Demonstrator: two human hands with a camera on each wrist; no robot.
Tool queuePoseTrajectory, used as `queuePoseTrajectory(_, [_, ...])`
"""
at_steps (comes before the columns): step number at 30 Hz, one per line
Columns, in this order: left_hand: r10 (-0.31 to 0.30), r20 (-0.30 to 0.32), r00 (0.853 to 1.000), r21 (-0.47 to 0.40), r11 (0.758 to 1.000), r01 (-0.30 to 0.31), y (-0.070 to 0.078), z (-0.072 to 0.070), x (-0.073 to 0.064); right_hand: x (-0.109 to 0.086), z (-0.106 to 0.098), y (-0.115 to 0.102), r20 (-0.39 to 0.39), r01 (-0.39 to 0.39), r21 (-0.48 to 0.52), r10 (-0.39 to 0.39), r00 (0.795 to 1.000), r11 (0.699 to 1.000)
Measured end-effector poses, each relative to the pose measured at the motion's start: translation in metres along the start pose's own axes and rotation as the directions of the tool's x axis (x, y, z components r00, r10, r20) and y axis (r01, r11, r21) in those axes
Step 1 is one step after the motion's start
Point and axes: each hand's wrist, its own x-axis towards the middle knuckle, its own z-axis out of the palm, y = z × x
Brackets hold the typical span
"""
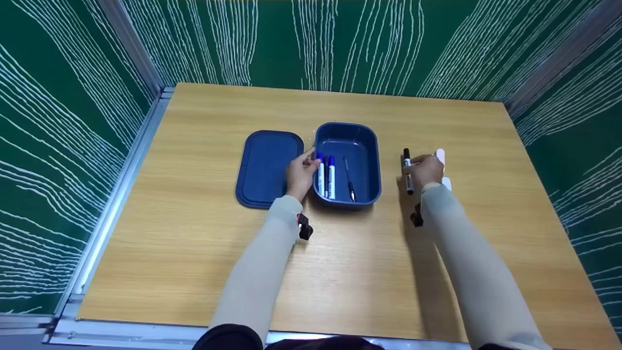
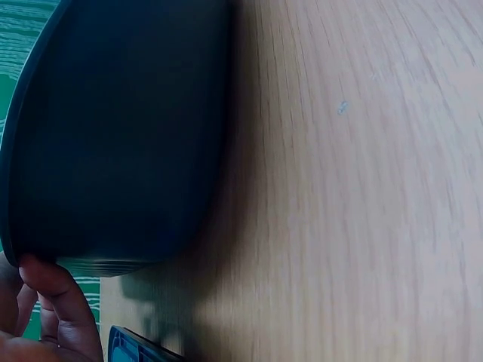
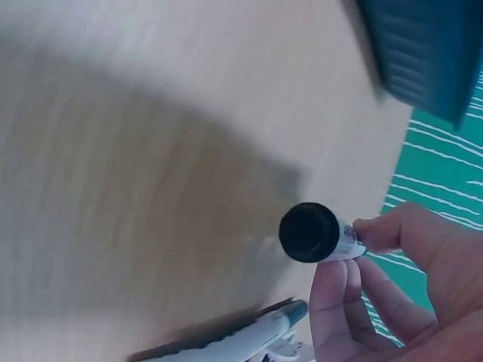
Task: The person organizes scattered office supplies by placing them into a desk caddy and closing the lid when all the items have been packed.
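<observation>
My left hand pinches the left wall of a blue plastic box at its rim; in the left wrist view the fingers meet the box's edge. Inside the box lie two white markers with blue caps, a dark slim item between them and a pen apart from these. To the right of the box, my right hand holds a white marker with black ends between thumb and fingers. In the right wrist view the marker's black end faces the camera, above the table.
The box's blue lid lies flat left of the box, beside my left hand. A white object, partly hidden by my right hand, lies on the wooden table. Green walls with white lines enclose the table's back and sides.
</observation>
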Motion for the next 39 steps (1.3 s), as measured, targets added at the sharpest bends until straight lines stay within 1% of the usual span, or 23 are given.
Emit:
queuePoseTrajectory(4, [-0.006, -0.005, 1.0, -0.006, 1.0, 0.006, 0.0, 0.0, 0.001, -0.005, -0.002, -0.009, 0.023, -0.032, 0.045, 0.031, 0.999, 0.998])
queuePoseTrajectory(15, [-0.01, 0.002, 1.0, -0.005, 1.0, 0.01, 0.002, -0.001, -0.001, -0.016, -0.007, -0.023, 0.027, -0.019, 0.065, 0.018, 0.999, 0.998])
queuePoseTrajectory(19, [-0.011, 0.0, 1.0, 0.003, 1.0, 0.011, 0.002, -0.001, -0.001, -0.021, -0.007, -0.031, 0.031, 0.021, 0.087, -0.024, 0.999, 0.996])
queuePoseTrajectory(22, [-0.011, 0.002, 1.0, -0.001, 1.0, 0.011, 0.002, 0.0, -0.001, -0.024, -0.006, -0.038, 0.032, 0.071, 0.094, -0.075, 0.997, 0.993])
queuePoseTrajectory(25, [-0.01, 0.004, 1.0, -0.008, 1.0, 0.01, 0.002, 0.0, -0.002, -0.028, -0.004, -0.046, 0.028, 0.097, 0.076, -0.1, 0.995, 0.992])
queuePoseTrajectory(29, [-0.01, 0.004, 1.0, -0.017, 1.0, 0.01, 0.002, -0.001, -0.003, -0.033, 0.0, -0.055, 0.025, 0.104, 0.066, -0.106, 0.994, 0.992])
queuePoseTrajectory(33, [-0.011, 0.002, 1.0, -0.024, 1.0, 0.011, 0.002, -0.001, -0.003, -0.037, 0.007, -0.062, 0.035, 0.113, 0.103, -0.117, 0.992, 0.988])
queuePoseTrajectory(39, [-0.015, 0.0, 1.0, -0.012, 1.0, 0.015, 0.003, -0.001, -0.003, -0.043, 0.016, -0.074, 0.056, 0.117, 0.141, -0.126, 0.99, 0.983])
